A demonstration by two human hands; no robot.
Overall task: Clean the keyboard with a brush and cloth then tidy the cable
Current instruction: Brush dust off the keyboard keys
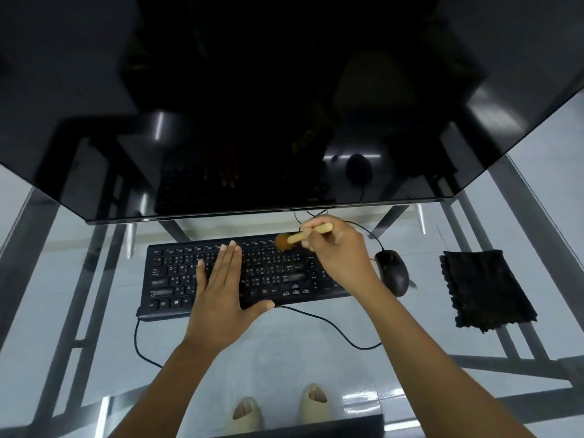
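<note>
glass desk (300,358) at frame centre: left hand (218,298), fingers straight, flat on black keyboard (177,279) to steady it; right hand (339,251) grips wooden brush (297,238) sweeping upper keys.

A black keyboard (252,273) is seen lying on a glass table (316,368), below a large dark monitor (252,121). The left hand (221,295) is laid flat on the keys, fingers straight, thumb spread past the near edge. A wooden-handled brush (300,237) is gripped by the right hand (341,251), its brown bristles set on the far rows of keys. A black mouse (392,271) is placed just right of the keyboard, and a folded black cloth (486,289) further right. A black cable (331,327) is looped across the glass near the keyboard.
</note>
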